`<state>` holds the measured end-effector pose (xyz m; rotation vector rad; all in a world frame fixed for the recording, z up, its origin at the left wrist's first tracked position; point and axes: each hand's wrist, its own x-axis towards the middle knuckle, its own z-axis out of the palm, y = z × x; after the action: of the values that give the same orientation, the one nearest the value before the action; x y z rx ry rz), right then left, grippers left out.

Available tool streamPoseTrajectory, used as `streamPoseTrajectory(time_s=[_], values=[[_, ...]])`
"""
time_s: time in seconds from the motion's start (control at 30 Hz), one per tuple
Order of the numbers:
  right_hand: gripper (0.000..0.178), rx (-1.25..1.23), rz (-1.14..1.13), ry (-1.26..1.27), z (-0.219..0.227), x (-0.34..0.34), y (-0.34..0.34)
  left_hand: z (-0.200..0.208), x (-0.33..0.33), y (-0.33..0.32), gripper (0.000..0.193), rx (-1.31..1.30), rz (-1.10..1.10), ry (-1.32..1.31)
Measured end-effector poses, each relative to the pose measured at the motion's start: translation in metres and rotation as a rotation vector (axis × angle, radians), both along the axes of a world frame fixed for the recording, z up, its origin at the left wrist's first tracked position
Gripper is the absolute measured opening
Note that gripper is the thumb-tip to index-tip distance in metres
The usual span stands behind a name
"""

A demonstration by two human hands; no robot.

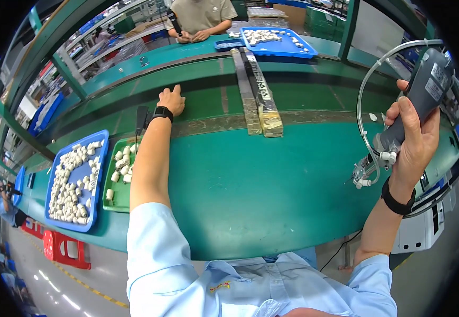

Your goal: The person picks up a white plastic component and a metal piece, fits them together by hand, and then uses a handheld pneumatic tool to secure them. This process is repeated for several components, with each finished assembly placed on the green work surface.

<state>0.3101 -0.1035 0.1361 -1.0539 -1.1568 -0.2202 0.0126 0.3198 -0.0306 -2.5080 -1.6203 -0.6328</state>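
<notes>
My right hand (417, 129), raised at the right side, is closed around a dark grey handheld power tool (429, 84). A clear hose (360, 100) loops from the tool's top end down to its lower end, where white fittings and a clear nozzle part (367, 171) hang over the table. My left hand (172, 101) reaches forward over the dark green belt (203, 92), its fingers apart and nothing visible in them. Close to that wrist stands a black tool-like object (142, 119) with a thin rod pointing down. My left forearm hides part of a green tray (114, 203) of white cylindrical pieces.
A blue tray (93, 217) of similar white pieces lies at the left of the teal table (229, 211). Two taped bars (261, 100) cross the belt. Opposite, a person (200, 21) works beside another blue tray (277, 52). A red stool (63, 251) stands on the floor.
</notes>
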Motion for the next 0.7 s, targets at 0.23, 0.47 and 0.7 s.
streamPoseTrajectory(time_s=[0.23,0.47,0.7], values=[[0.036,0.072,0.037,0.055,-0.003,0.001,-0.013,-0.017,-0.001,0.024,0.031,0.004,-0.019,0.067],[0.037,0.477,-0.243,-0.172,-0.012,-0.003,-0.036,0.026,0.062,-0.055,0.032,-0.574,-0.332,-0.722],[0.022,0.14,0.175,-0.405,-0.069,-0.074,-0.05,0.065,0.077,-0.203,0.033,-1.163,-0.892,-1.013]])
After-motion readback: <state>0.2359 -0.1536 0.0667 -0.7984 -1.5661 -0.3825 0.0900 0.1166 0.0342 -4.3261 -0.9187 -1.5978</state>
